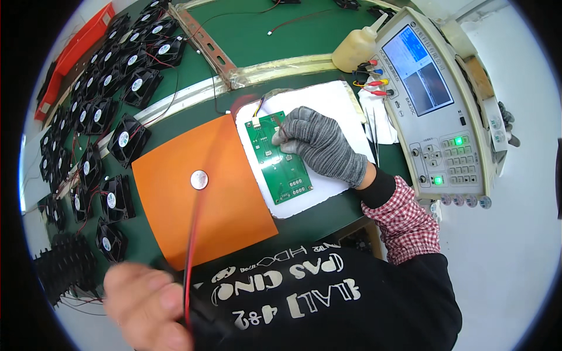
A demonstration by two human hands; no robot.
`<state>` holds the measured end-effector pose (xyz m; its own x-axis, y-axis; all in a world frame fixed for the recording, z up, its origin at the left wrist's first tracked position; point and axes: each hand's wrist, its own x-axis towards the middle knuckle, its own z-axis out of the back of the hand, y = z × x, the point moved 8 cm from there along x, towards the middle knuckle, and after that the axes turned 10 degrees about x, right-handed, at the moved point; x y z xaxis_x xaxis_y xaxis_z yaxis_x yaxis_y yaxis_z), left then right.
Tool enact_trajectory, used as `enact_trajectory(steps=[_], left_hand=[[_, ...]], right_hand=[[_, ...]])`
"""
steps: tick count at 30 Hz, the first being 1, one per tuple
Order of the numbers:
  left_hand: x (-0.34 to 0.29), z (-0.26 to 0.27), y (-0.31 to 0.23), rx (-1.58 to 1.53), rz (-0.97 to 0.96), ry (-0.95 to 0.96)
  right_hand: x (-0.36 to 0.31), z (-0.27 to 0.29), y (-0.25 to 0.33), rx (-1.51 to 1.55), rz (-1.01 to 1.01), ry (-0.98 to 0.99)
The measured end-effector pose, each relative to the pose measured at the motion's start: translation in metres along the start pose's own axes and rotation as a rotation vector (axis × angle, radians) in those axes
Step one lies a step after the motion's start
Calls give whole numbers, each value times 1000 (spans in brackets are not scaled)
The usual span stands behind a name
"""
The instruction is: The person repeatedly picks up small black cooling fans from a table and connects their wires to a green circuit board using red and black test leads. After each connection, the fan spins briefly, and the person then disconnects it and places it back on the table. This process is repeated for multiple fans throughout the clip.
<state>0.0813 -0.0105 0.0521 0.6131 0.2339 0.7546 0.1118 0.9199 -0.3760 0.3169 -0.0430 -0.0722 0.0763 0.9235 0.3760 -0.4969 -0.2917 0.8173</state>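
My right hand (319, 140), in a grey striped knit glove, is drawn narrow, fingertips gathered at the upper part of the green rectangular circuit board (284, 180); I cannot tell whether they pinch anything. I'd bear down lightly there and favour the bare edges, since knit could snag on small soldered parts. My left hand (146, 305), bare and blurred, is curled around a black blurred part (209, 322), probably a fan. From it a thin red-and-black wire (188, 272) rises and fades into blur, so I can't say where it ends; best to leave it slack, so that a tug doesn't drag the board. The board lies slightly tilted on the white flat pad (331, 190), a multicoloured lead in its small white plastic connector (256, 122) at the top, which I'd avoid knocking. Just left of the pad is the smooth orange sheet (167, 169) with a round silver disc (199, 179) on it; the wire should swing clear of that. Farther out, black square fans (129, 140) crowd the left, their leads loose and easy to catch, and the beige boxy instrument with a screen (433, 126) stands right, well placed for a glance.
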Motion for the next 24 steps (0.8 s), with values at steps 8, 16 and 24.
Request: enact_trajectory(steps=[8,16,24], left_hand=[[-20,-3,9,-1587,692,270],[50,-16,9,344,-123,74],[14,4,269,1294,223,432]], right_hand=[[4,-7,0,30,22,41],[-1,-2,4,-5,65,-28],[2,12,-2,215,-116,-226]])
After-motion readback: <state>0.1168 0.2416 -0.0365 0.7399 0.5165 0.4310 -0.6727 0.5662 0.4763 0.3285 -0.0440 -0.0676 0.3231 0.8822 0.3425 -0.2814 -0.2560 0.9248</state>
